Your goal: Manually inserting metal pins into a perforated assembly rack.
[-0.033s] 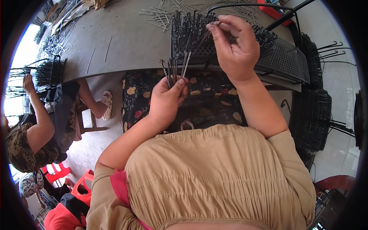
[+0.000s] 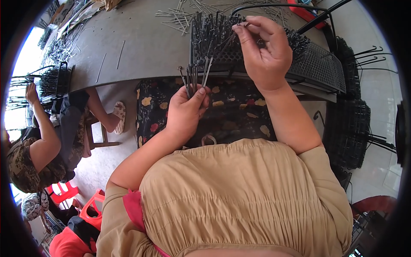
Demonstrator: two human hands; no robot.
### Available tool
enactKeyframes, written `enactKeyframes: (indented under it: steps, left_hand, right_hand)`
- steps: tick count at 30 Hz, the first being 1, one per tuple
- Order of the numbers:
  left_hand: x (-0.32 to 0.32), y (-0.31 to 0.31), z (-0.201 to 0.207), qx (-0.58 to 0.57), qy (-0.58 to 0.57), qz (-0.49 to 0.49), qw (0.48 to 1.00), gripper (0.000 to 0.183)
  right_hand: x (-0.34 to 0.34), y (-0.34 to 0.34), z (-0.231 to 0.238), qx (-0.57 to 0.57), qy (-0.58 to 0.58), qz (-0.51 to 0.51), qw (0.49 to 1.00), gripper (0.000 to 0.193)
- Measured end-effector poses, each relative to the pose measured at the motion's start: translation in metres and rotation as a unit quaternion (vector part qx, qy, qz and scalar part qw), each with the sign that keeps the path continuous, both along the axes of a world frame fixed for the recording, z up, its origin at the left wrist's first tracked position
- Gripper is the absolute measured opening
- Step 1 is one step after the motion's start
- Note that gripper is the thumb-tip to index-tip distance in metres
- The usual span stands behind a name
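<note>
My left hand (image 2: 186, 110) is closed round a small bundle of thin metal rods (image 2: 195, 79), which fan upward above the thumb; one is paler and flatter than the rest. Higher up and to the right, my right hand (image 2: 269, 60) pinches the end of a thin dark metal rod (image 2: 230, 39) between thumb and fingertips, the other fingers loosely curled. That rod slants down and left across a dense row of upright dark metal rods (image 2: 209, 32) on a rack. How far it reaches among them cannot be made out. The right hand hides part of the row.
A perforated black metal rack (image 2: 321, 68) runs along the edge of the grey table (image 2: 141, 43). Loose rods (image 2: 175, 19) lie at the far side. Flowered dark cloth (image 2: 150, 105) hangs below. Another person (image 2: 43, 141) works at left by a second rack (image 2: 55, 81). Stacked racks (image 2: 349, 132) stand at right.
My right hand has shifted very slightly to the right, still pinching the rod. The left hand and its bundle stay in place.
</note>
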State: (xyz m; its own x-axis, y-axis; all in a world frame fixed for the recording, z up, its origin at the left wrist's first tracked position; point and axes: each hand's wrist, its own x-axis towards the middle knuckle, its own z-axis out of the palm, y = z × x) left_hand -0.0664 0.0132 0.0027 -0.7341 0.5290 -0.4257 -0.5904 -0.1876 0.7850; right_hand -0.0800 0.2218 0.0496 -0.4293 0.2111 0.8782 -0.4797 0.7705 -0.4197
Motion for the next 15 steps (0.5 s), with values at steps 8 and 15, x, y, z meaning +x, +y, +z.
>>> enactKeyframes:
  steps: [8,15]
  left_hand:
    - [-0.001,0.0,-0.001,0.002,0.001,0.006,1.0,0.007]
    - [0.001,0.001,0.002,-0.02,0.003,0.021,1.0,0.009]
  right_hand:
    - [0.006,0.001,-0.002,0.125,-0.018,0.017,0.992,0.028]
    - [0.014,0.002,0.012,0.152,-0.092,0.019,0.984,0.025]
